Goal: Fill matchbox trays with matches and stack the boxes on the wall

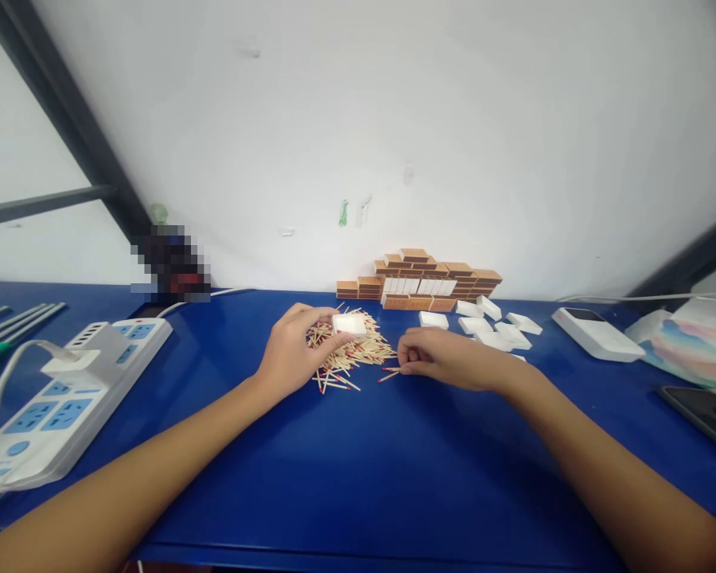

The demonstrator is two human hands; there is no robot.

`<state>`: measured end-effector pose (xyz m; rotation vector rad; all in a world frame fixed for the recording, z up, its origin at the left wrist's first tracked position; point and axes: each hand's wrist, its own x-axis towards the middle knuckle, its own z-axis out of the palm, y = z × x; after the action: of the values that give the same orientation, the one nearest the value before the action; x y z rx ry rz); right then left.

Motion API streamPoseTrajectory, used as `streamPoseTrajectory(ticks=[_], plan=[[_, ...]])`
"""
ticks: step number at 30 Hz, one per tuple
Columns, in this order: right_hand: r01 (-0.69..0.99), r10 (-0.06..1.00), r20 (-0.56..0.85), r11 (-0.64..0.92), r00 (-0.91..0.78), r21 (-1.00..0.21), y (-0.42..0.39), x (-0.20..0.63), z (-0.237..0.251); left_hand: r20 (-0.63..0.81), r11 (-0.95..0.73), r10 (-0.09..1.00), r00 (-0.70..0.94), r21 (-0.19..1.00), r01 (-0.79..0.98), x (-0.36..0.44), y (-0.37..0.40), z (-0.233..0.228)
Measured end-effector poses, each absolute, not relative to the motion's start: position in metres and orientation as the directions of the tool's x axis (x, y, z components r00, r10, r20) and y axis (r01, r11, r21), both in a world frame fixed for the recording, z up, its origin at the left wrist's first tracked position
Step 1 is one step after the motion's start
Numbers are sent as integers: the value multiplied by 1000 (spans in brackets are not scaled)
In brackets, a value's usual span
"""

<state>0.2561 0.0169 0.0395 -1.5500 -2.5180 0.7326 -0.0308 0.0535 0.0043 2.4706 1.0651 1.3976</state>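
A pile of red-tipped matchsticks [358, 354] lies on the blue table [358, 461]. My left hand [292, 350] rests at the pile's left edge and holds a small white matchbox tray [349, 324] over it. My right hand [447, 360] sits just right of the pile, fingers pinched on a few matchsticks [391, 372] at the table surface.
Stacked brown matchbox sleeves and white trays [421, 282] stand against the wall. Several loose white trays [489, 322] lie right of them. A white power strip [65, 390] is at left, a white device [597, 333], a pastel packet [686, 346] and a dark phone [704, 410] at right.
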Motion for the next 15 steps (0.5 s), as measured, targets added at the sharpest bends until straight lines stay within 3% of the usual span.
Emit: streamPoseTrajectory(ticks=[7, 10, 15], plan=[[822, 884, -107, 370, -455, -432, 16, 262, 35, 721, -765, 598, 350, 383, 517, -32, 55, 2], [797, 908, 58, 394, -415, -458, 13, 255, 43, 730, -784, 570, 376, 347, 514, -32, 55, 2], [725, 864, 346, 498, -367, -476, 2, 229, 43, 775, -870, 431, 461, 221, 441, -26, 46, 1]])
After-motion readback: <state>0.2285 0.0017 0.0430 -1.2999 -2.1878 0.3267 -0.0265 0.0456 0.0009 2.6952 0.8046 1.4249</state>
